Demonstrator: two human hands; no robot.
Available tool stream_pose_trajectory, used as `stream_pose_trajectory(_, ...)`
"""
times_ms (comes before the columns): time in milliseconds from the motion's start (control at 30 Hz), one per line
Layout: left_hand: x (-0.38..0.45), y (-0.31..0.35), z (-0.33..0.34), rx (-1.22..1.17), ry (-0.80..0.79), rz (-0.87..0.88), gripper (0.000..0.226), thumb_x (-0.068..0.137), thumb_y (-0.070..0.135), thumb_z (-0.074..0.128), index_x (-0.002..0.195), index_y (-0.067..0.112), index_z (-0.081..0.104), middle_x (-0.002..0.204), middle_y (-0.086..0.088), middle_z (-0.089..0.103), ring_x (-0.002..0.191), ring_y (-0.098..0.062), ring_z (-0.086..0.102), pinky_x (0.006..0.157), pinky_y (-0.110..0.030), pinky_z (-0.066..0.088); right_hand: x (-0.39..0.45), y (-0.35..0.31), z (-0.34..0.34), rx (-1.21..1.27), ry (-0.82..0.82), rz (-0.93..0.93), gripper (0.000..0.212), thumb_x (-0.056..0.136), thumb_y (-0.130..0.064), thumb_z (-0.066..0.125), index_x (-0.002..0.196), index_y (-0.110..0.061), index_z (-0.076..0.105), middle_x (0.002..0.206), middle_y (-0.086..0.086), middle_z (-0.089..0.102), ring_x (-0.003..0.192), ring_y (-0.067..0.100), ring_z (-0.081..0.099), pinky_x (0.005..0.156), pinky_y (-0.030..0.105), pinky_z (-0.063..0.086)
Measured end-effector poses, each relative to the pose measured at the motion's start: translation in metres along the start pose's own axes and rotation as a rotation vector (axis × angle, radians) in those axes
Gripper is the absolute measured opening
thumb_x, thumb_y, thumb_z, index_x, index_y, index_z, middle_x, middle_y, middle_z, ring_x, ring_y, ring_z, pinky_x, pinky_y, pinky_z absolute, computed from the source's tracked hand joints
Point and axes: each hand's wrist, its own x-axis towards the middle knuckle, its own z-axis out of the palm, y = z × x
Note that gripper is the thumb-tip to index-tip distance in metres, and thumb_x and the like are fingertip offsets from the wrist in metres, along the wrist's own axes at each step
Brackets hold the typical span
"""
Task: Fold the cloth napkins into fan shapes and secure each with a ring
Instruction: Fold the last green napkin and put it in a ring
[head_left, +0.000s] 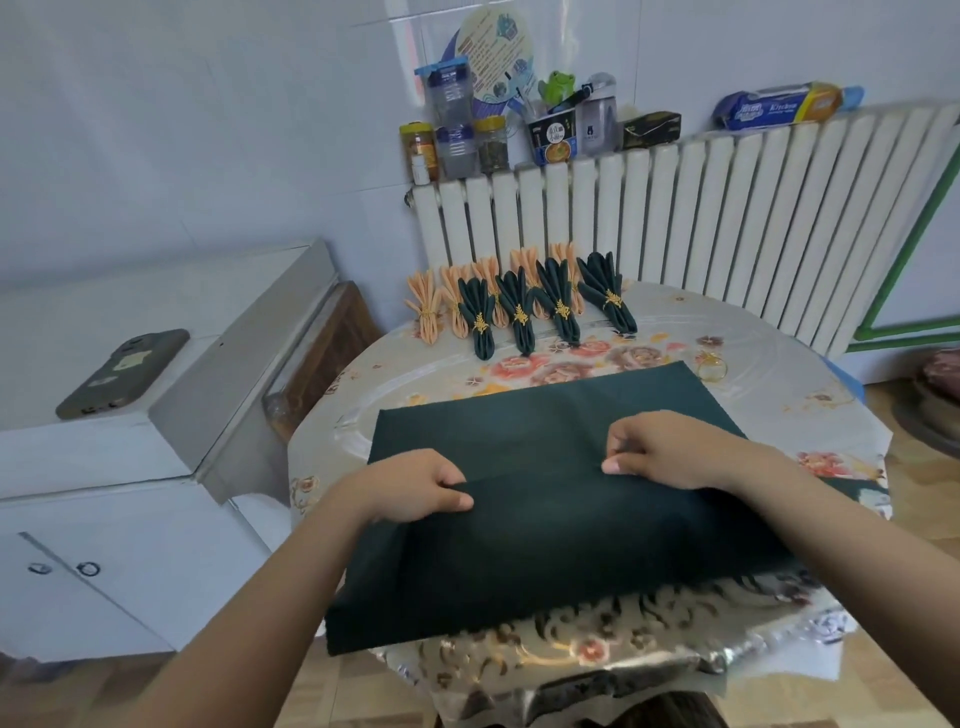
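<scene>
A dark green cloth napkin (545, 545) lies spread on the round table, its near edge hanging over the front. A raised fold crosses its middle. My left hand (415, 486) pinches the left end of that fold between thumb and fingers. My right hand (670, 449) pinches the fold further right with curled fingers. A loose gold ring (711, 368) lies on the table past the napkin's far right corner. At the back stand several finished fans, dark green ones (561, 306) with gold rings in front and peach ones (428, 306) behind.
The table wears a floral plastic cover (769, 374). A white radiator (727, 218) runs behind it, with jars, bottles and boxes (467, 135) on its top. A white cabinet (156, 441) at the left carries a phone (122, 374).
</scene>
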Motion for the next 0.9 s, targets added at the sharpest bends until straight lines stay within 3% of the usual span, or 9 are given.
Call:
stream_pose_trajectory(100,0.041,-0.005,-0.010,0.090,0.143,-0.142,0.026,0.095,0.031,0.054,0.079,0.011,0.059,0.076,-0.003,0.054,0.075,-0.017,0.052,0.073,-0.031,0.041,0.042,0.005,-0.007,-0.134,0.048,0.053,0.031,0.089,-0.054,0.052,0.091,-0.024,0.059,0.087,-0.005,0.063,0.082,0.013,0.058,0.073,0.029,0.046)
stream_pose_trajectory(167,0.068,-0.006,-0.013,0.129,0.228,-0.216,0.021,0.096,0.030,0.052,0.091,0.015,0.065,0.090,0.000,0.062,0.088,-0.018,0.058,0.081,-0.034,0.047,0.066,0.010,-0.010,-0.206,0.044,0.092,0.035,0.087,-0.057,0.052,0.094,-0.023,0.058,0.087,-0.005,0.061,0.082,0.014,0.057,0.070,0.029,0.046)
stream_pose_trajectory(267,0.100,-0.011,-0.010,0.143,0.368,-0.295,0.020,0.097,0.027,0.049,0.105,0.018,0.066,0.104,-0.001,0.064,0.097,-0.021,0.059,0.083,-0.034,0.049,0.099,0.020,-0.005,-0.318,0.061,0.138,0.023,0.091,-0.042,0.056,0.103,-0.023,0.058,0.103,-0.002,0.061,0.093,0.018,0.056,0.071,0.028,0.043)
stream_pose_trajectory(400,0.134,-0.025,0.000,0.194,0.511,-0.344,0.020,0.098,0.022,0.046,0.105,0.020,0.064,0.104,-0.001,0.064,0.097,-0.021,0.058,0.087,-0.033,0.040,0.140,0.037,0.012,-0.312,0.192,0.197,0.019,0.094,-0.036,0.052,0.104,-0.024,0.061,0.107,0.000,0.064,0.098,0.020,0.057,0.075,0.030,0.044)
stream_pose_trajectory(633,0.179,-0.054,-0.005,0.214,0.627,-0.315,0.022,0.100,0.022,0.041,0.107,0.014,0.060,0.108,-0.004,0.064,0.100,-0.023,0.057,0.102,-0.036,0.035,0.189,0.055,0.032,-0.224,0.444,0.130,0.019,0.096,-0.030,0.048,0.103,-0.017,0.060,0.108,0.000,0.061,0.102,0.019,0.052,0.086,0.029,0.038)
stream_pose_trajectory(767,0.195,-0.065,-0.012,0.238,0.680,-0.320,0.020,0.100,0.023,0.041,0.104,0.015,0.058,0.106,-0.003,0.062,0.099,-0.022,0.056,0.092,-0.035,0.036,0.209,0.062,0.041,-0.215,0.472,0.172,0.018,0.095,-0.033,0.048,0.100,-0.019,0.059,0.105,-0.002,0.063,0.101,0.018,0.054,0.092,0.032,0.035)
stream_pose_trajectory(900,0.207,-0.075,-0.017,0.246,0.690,-0.336,0.017,0.098,0.022,0.042,0.102,0.018,0.058,0.105,0.001,0.061,0.099,-0.019,0.054,0.091,-0.032,0.030,0.221,0.065,0.045,-0.248,0.546,0.216,0.018,0.093,-0.037,0.051,0.097,-0.023,0.062,0.102,-0.006,0.063,0.099,0.017,0.054,0.092,0.032,0.029)
